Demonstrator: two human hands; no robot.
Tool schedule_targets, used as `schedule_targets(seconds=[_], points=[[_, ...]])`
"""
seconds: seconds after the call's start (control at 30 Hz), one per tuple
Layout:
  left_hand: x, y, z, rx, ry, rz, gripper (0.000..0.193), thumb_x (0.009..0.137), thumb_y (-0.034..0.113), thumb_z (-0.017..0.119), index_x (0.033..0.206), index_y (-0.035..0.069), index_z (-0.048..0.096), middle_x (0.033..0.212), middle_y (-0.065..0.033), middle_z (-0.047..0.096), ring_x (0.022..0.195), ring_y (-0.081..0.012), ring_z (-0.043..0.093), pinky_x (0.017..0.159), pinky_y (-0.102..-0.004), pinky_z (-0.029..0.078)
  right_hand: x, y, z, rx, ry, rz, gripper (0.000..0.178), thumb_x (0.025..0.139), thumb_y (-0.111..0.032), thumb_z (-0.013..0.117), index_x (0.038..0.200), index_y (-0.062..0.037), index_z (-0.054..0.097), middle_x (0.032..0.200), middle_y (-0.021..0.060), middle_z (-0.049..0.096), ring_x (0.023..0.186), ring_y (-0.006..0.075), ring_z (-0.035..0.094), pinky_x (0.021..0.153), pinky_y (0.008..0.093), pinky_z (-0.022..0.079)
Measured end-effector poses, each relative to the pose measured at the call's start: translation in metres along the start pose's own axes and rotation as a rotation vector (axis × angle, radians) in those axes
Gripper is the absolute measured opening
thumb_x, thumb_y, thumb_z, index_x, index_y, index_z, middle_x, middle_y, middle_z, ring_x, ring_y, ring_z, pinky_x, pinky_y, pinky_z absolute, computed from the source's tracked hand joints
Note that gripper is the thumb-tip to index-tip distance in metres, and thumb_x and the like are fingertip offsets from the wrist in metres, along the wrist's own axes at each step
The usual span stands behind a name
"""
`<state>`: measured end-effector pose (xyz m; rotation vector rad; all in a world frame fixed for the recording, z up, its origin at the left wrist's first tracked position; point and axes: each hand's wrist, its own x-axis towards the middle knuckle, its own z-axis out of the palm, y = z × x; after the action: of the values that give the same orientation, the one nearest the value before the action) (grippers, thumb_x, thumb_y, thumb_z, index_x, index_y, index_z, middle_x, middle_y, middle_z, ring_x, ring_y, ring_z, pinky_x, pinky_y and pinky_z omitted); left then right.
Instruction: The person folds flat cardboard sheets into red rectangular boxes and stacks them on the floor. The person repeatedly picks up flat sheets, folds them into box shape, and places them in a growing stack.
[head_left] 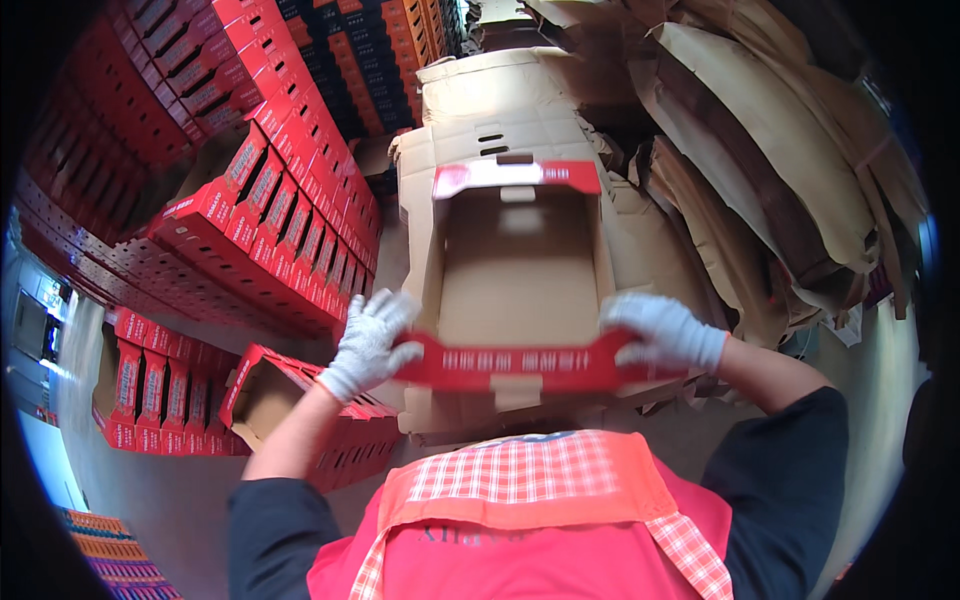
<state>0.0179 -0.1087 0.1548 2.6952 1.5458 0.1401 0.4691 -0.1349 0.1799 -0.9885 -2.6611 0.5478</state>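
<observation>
A red open-topped cardboard tray (520,290), brown inside, sits in front of me on a pile of flat brown cardboard (425,180). My left hand (370,342), in a pale work glove, is at the tray's near left corner. Its fingers are spread, and the thumb reaches the red near wall. At the near right corner, my gloved right hand (660,332) has its fingers bent over the wall; motion blurs it slightly. The tray's near wall is also a little blurred.
Tall stacks of red trays (285,210) rise on my left, with shorter red stacks (165,390) nearer. Folded brown cardboard sheets (760,150) lean in a heap on the right. Dark and orange stacks (365,60) stand at the back.
</observation>
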Motion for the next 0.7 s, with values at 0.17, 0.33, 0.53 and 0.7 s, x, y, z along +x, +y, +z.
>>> schedule_targets(seconds=[0.17, 0.33, 0.53, 0.7], points=[[0.018, 0.018, 0.098, -1.865, 0.238, -0.588, 0.067, 0.093, 0.020, 0.060, 0.153, 0.008, 0.032, 0.128, -0.0084, 0.058, 0.117, -0.0179, 0.056, 0.107, -0.0339, 0.041, 0.015, 0.055, 0.081, 0.529, 0.468, 0.737, 0.079, 0.086, -0.042, 0.071, 0.146, -0.0012, 0.041, 0.147, 0.0201, 0.044, 0.133, 0.0302, 0.047, 0.111, 0.0386, 0.037], [0.028, 0.045, 0.105, -2.228, 0.484, -0.720, 0.070, 0.087, 0.011, 0.059, 0.151, 0.003, 0.033, 0.113, -0.0064, 0.063, 0.102, -0.0178, 0.062, 0.098, -0.0361, 0.050, 0.022, 0.089, 0.082, 1.790, 0.714, 0.966, 0.010, 0.087, -0.024, 0.067, 0.087, -0.0140, 0.065, 0.079, -0.0001, 0.064, 0.073, 0.0138, 0.061, 0.073, 0.0309, 0.053], [0.033, 0.130, 0.118, -2.793, 0.323, -0.622, 0.033, 0.082, 0.028, 0.059, 0.110, 0.009, 0.060, 0.114, -0.0136, 0.066, 0.108, -0.0328, 0.063, 0.100, -0.0509, 0.050, 0.070, 0.003, -0.096, 0.975, 0.573, 0.541, 0.053, 0.084, -0.023, 0.065, 0.130, -0.0005, 0.053, 0.102, 0.0045, 0.063, 0.086, 0.0093, 0.061, 0.077, 0.0231, 0.050], [0.042, 0.160, 0.135, -2.589, -0.736, -0.388, 0.034, 0.088, 0.022, 0.058, 0.118, 0.007, 0.060, 0.128, -0.0171, 0.059, 0.116, -0.0376, 0.059, 0.101, -0.0526, 0.047, 0.117, -0.120, -0.133, -0.229, 0.248, 0.213, 0.059, 0.079, -0.019, 0.070, 0.133, -0.0053, 0.053, 0.099, 0.0127, 0.057, 0.091, 0.0221, 0.058, 0.084, 0.0335, 0.049]])
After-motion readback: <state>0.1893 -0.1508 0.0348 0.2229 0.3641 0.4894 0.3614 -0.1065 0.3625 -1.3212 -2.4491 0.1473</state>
